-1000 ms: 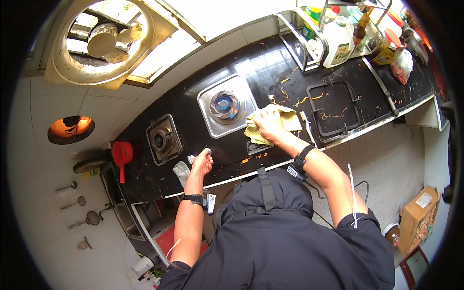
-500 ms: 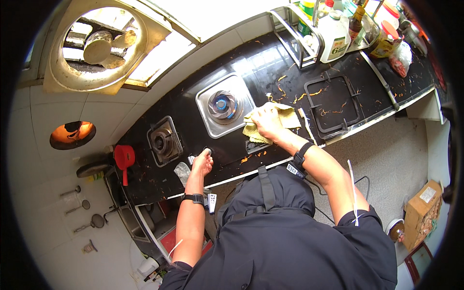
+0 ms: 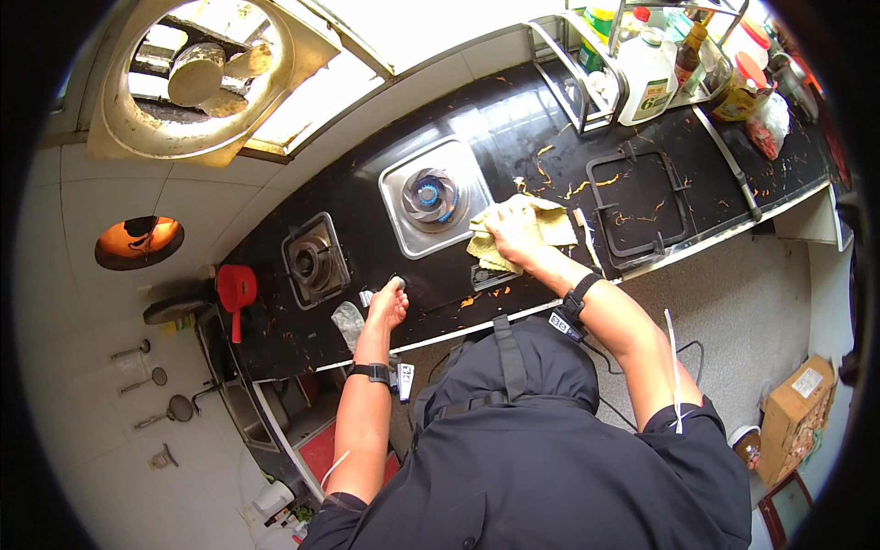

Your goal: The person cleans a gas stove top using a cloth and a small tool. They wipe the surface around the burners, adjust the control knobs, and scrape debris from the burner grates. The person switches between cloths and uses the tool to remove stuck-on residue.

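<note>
My left hand (image 3: 389, 304) is closed at the front of the black cooktop (image 3: 440, 284), its fingers pinching a stove knob (image 3: 398, 281) that they mostly cover. Behind it, blue flame shows in the lit gas burner (image 3: 431, 195), set in a square steel drip pan (image 3: 396, 220). My right hand (image 3: 516, 231) grips a crumpled yellow-green cloth (image 3: 553, 225), pressed on the cooktop just right of that pan. Close to the cloth's right side lies a thin toothbrush-like stick (image 3: 587, 240).
Orange scraps (image 3: 577, 190) litter the cooktop around a loose black pan support (image 3: 607, 215). A second burner (image 3: 313, 264) and a red ladle-like scoop (image 3: 236, 287) are at left. Bottles and a white jug (image 3: 646, 78) crowd a metal rack (image 3: 587, 119) at back right.
The view has shifted slightly. Both hands keep nearly the same places, the left at the knob and the right on the cloth.
</note>
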`<move>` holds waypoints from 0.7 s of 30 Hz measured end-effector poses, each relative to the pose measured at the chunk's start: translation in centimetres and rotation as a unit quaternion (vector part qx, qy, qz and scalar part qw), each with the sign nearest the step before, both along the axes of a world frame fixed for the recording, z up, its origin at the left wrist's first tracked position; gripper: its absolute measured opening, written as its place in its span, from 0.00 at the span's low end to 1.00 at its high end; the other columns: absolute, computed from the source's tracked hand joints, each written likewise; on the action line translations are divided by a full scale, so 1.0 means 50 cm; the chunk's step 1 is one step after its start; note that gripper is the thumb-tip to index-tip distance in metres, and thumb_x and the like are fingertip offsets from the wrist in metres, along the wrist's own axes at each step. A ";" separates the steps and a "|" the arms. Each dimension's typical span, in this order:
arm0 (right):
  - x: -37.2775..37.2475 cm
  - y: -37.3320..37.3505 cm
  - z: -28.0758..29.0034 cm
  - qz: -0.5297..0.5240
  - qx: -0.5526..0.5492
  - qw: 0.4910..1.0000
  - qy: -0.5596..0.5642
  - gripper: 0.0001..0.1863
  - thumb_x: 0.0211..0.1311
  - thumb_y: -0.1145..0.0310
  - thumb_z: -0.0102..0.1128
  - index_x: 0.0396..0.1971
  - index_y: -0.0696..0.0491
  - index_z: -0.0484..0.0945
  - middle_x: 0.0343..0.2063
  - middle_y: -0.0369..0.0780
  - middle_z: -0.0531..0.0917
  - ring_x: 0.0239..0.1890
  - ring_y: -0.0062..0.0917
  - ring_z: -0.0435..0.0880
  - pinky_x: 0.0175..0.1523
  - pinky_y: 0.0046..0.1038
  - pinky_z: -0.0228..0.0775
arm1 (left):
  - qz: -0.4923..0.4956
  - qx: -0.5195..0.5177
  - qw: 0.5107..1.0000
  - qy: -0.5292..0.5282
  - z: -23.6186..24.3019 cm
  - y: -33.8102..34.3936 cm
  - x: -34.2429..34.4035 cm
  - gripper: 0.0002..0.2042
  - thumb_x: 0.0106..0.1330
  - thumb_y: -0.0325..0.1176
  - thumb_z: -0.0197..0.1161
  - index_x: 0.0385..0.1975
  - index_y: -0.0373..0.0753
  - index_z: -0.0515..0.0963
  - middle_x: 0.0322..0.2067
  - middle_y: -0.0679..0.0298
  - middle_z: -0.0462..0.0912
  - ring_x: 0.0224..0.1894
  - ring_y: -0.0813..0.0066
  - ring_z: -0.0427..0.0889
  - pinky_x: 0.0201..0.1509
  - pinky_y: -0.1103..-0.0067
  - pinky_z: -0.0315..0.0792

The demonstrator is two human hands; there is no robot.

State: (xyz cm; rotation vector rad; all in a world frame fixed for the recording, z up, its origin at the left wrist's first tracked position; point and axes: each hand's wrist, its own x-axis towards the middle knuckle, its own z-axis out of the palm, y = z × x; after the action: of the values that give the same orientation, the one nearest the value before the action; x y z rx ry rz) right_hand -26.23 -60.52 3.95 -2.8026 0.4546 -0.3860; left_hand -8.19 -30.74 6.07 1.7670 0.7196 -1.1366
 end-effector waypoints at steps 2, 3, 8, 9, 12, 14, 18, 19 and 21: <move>-0.001 0.000 0.002 -0.003 -0.006 1.000 -0.003 0.11 0.56 0.67 0.54 0.37 0.51 0.80 0.42 0.40 0.77 0.50 0.36 0.72 0.52 0.44 0.61 | -0.015 -0.010 1.000 -0.011 0.002 -0.003 0.000 0.15 0.67 0.46 0.63 0.23 0.45 0.72 0.16 0.70 0.74 0.15 0.80 0.75 0.13 0.86 0.65; -0.001 -0.001 0.002 -0.001 -0.004 1.000 -0.012 0.11 0.56 0.67 0.54 0.37 0.51 0.80 0.42 0.40 0.77 0.50 0.36 0.72 0.52 0.44 0.61 | -0.021 0.003 1.000 -0.014 0.004 -0.005 -0.001 0.15 0.67 0.46 0.62 0.23 0.45 0.72 0.16 0.70 0.74 0.14 0.80 0.75 0.13 0.87 0.65; -0.001 -0.001 -0.002 0.004 -0.016 0.999 -0.030 0.11 0.56 0.68 0.53 0.38 0.49 0.79 0.39 0.42 0.77 0.47 0.38 0.73 0.49 0.43 0.63 | -0.070 0.043 0.995 -0.055 0.003 -0.010 0.000 0.13 0.67 0.42 0.62 0.24 0.43 0.73 0.16 0.70 0.75 0.14 0.81 0.74 0.12 0.88 0.63; 0.000 -0.001 -0.004 0.002 -0.014 0.999 -0.029 0.11 0.56 0.68 0.53 0.38 0.49 0.79 0.39 0.42 0.77 0.47 0.38 0.73 0.50 0.44 0.63 | -0.086 0.060 0.992 -0.064 0.000 -0.009 0.001 0.13 0.67 0.42 0.61 0.24 0.43 0.73 0.16 0.70 0.75 0.14 0.81 0.74 0.12 0.88 0.63; 0.002 0.000 -0.008 -0.002 -0.011 1.000 -0.018 0.11 0.56 0.67 0.53 0.37 0.49 0.80 0.39 0.42 0.77 0.47 0.38 0.73 0.51 0.44 0.62 | -0.199 0.137 0.962 -0.129 -0.008 -0.008 0.005 0.11 0.65 0.39 0.62 0.29 0.38 0.76 0.19 0.64 0.79 0.16 0.75 0.77 0.16 0.80 0.69; 0.002 0.000 -0.011 -0.002 -0.006 1.000 -0.001 0.11 0.56 0.67 0.53 0.37 0.49 0.80 0.40 0.42 0.78 0.48 0.39 0.73 0.52 0.44 0.61 | -0.363 0.240 0.863 -0.255 -0.009 -0.011 0.002 0.12 0.64 0.39 0.62 0.33 0.36 0.78 0.26 0.57 0.83 0.25 0.65 0.82 0.28 0.71 0.75; 0.001 -0.001 -0.011 0.005 -0.012 1.000 -0.024 0.11 0.56 0.67 0.53 0.38 0.48 0.81 0.40 0.42 0.78 0.48 0.38 0.74 0.52 0.45 0.62 | -0.484 0.336 0.732 -0.341 0.022 -0.023 -0.023 0.15 0.61 0.41 0.62 0.40 0.35 0.79 0.40 0.49 0.85 0.45 0.51 0.84 0.52 0.62 0.74; 0.001 -0.001 -0.011 0.008 -0.013 1.000 -0.024 0.11 0.56 0.67 0.53 0.38 0.48 0.81 0.40 0.42 0.78 0.48 0.38 0.74 0.52 0.45 0.62 | -0.490 0.337 0.741 -0.312 0.035 -0.030 -0.023 0.15 0.63 0.42 0.61 0.42 0.38 0.79 0.46 0.50 0.83 0.53 0.49 0.80 0.56 0.61 0.72; 0.000 -0.001 -0.009 0.006 -0.011 1.000 -0.024 0.11 0.56 0.67 0.53 0.38 0.48 0.81 0.40 0.41 0.78 0.48 0.37 0.74 0.51 0.45 0.62 | -0.502 0.332 0.739 -0.304 0.061 -0.042 -0.031 0.16 0.63 0.44 0.61 0.43 0.38 0.79 0.46 0.49 0.83 0.52 0.49 0.81 0.55 0.60 0.73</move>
State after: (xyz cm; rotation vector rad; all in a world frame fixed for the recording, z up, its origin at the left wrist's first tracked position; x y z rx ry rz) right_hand -26.22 -60.55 3.47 -2.8087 0.4263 -0.4577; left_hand -9.72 -32.83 9.14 3.1139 -0.4089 -0.8073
